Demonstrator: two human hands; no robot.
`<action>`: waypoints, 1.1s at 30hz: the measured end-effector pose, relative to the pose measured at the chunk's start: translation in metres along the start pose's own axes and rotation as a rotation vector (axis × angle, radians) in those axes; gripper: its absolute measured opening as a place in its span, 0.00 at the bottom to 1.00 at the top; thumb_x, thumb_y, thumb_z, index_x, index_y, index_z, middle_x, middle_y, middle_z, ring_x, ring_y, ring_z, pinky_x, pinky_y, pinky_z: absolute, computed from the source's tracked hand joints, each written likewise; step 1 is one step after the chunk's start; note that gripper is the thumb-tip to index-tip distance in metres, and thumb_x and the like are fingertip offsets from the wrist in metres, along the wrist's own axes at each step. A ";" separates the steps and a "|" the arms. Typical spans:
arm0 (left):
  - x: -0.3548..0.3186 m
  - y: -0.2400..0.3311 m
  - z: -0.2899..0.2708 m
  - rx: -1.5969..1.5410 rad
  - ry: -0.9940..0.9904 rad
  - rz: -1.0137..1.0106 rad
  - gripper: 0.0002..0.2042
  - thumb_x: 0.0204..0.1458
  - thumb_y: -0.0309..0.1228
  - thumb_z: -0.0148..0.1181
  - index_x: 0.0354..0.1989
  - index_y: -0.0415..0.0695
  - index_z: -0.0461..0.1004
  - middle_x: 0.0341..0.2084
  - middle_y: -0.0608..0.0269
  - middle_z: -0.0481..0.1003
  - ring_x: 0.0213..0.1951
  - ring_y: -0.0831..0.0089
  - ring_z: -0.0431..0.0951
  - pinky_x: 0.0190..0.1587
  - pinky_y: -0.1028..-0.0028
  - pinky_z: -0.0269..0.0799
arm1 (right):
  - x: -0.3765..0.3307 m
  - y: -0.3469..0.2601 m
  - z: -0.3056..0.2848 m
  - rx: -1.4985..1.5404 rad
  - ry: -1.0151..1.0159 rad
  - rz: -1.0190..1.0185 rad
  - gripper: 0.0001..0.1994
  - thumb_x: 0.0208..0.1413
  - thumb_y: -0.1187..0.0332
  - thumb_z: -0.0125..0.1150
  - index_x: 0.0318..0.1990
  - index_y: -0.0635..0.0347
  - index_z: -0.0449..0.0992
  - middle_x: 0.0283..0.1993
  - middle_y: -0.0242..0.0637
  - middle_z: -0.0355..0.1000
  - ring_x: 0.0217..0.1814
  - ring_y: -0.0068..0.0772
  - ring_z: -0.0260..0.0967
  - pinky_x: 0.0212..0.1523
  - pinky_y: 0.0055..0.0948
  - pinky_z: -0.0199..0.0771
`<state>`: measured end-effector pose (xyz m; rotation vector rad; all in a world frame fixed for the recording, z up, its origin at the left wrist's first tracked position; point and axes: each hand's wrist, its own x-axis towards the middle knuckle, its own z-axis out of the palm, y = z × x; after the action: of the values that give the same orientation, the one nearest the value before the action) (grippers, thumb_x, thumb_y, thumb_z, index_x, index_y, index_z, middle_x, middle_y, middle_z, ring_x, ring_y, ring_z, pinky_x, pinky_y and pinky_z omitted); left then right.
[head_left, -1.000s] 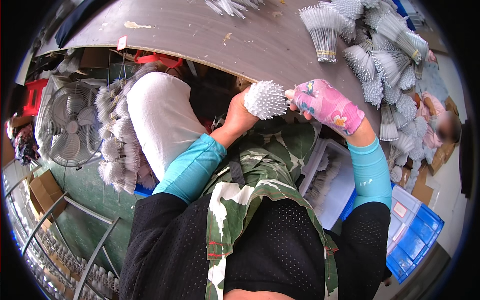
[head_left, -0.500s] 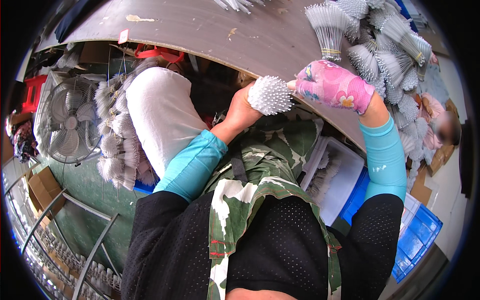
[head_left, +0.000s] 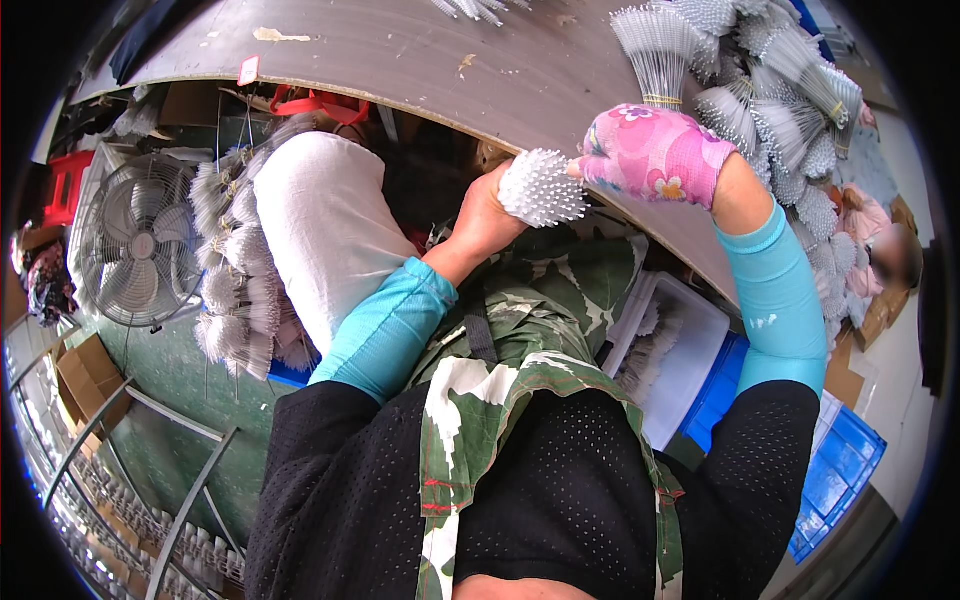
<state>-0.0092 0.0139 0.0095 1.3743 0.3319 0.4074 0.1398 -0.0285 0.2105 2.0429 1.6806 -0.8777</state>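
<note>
My left hand (head_left: 487, 215) is closed around a bundle of thin stems with white tips (head_left: 545, 190). The tips fan out in a dome toward the right, and the lower stems are hidden in my fist. My right hand (head_left: 650, 152), in a pink flowered glove with bare fingertips, is at the right side of that dome. Its fingers are pinched together at the outer tips, and what they hold, if anything, is too small to make out. Both hands are at the near edge of the brown table (head_left: 400, 60).
Many similar tied bundles (head_left: 780, 110) are heaped at the table's right end. More bundles (head_left: 235, 260) hang at left beside a fan (head_left: 140, 240). A clear bin (head_left: 680, 350) and blue crate (head_left: 835, 480) stand at right. A person (head_left: 870, 240) is at the far right.
My right hand has shifted slightly up and left, its fingertips now closer in on the bundle's tips. The left hand and its bundle have barely moved.
</note>
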 end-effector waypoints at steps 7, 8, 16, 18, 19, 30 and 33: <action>0.001 -0.004 0.000 0.013 0.008 0.001 0.18 0.43 0.27 0.67 0.44 0.42 0.73 0.38 0.62 0.78 0.41 0.77 0.76 0.46 0.75 0.70 | 0.004 -0.009 -0.013 -0.078 -0.075 -0.010 0.21 0.55 0.51 0.52 0.34 0.64 0.77 0.30 0.50 0.73 0.37 0.50 0.72 0.41 0.40 0.71; 0.001 -0.004 0.000 0.009 0.010 0.008 0.18 0.43 0.27 0.67 0.44 0.42 0.73 0.38 0.62 0.78 0.41 0.77 0.76 0.45 0.75 0.70 | 0.005 -0.009 -0.013 -0.077 -0.075 -0.009 0.21 0.55 0.51 0.52 0.34 0.64 0.77 0.30 0.50 0.73 0.37 0.50 0.72 0.41 0.40 0.71; 0.001 -0.008 0.000 0.026 0.003 0.009 0.17 0.43 0.26 0.66 0.44 0.41 0.73 0.37 0.62 0.78 0.41 0.77 0.76 0.45 0.75 0.70 | 0.001 0.008 0.009 0.063 0.153 -0.043 0.24 0.53 0.48 0.55 0.33 0.66 0.77 0.28 0.47 0.74 0.31 0.43 0.72 0.36 0.36 0.71; 0.000 -0.006 0.002 0.014 0.016 0.007 0.17 0.44 0.26 0.66 0.44 0.41 0.73 0.38 0.63 0.78 0.41 0.77 0.76 0.46 0.75 0.70 | -0.008 0.006 0.005 0.321 0.062 0.061 0.24 0.53 0.48 0.56 0.31 0.66 0.77 0.26 0.43 0.74 0.27 0.37 0.71 0.32 0.32 0.70; 0.000 -0.003 0.001 0.016 0.017 0.006 0.17 0.44 0.26 0.66 0.44 0.41 0.73 0.38 0.63 0.78 0.41 0.77 0.76 0.46 0.75 0.70 | -0.011 0.006 0.004 0.579 -0.028 0.160 0.24 0.54 0.48 0.56 0.30 0.66 0.77 0.25 0.39 0.73 0.24 0.30 0.69 0.29 0.28 0.70; 0.000 0.001 0.001 0.011 -0.045 0.028 0.20 0.44 0.22 0.64 0.49 0.41 0.71 0.43 0.64 0.76 0.45 0.77 0.74 0.50 0.75 0.67 | -0.015 0.007 0.030 0.700 -0.085 0.245 0.23 0.54 0.50 0.55 0.25 0.66 0.75 0.18 0.36 0.67 0.20 0.25 0.64 0.24 0.27 0.63; -0.001 0.002 -0.001 0.004 -0.033 0.002 0.19 0.44 0.22 0.64 0.48 0.40 0.72 0.42 0.64 0.76 0.45 0.76 0.75 0.50 0.75 0.68 | -0.014 0.005 0.029 0.555 -0.025 0.147 0.23 0.54 0.50 0.56 0.26 0.66 0.75 0.18 0.39 0.66 0.23 0.29 0.66 0.28 0.30 0.65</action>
<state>-0.0102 0.0145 0.0115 1.3841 0.3039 0.3855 0.1361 -0.0577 0.1978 2.4469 1.3492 -1.4307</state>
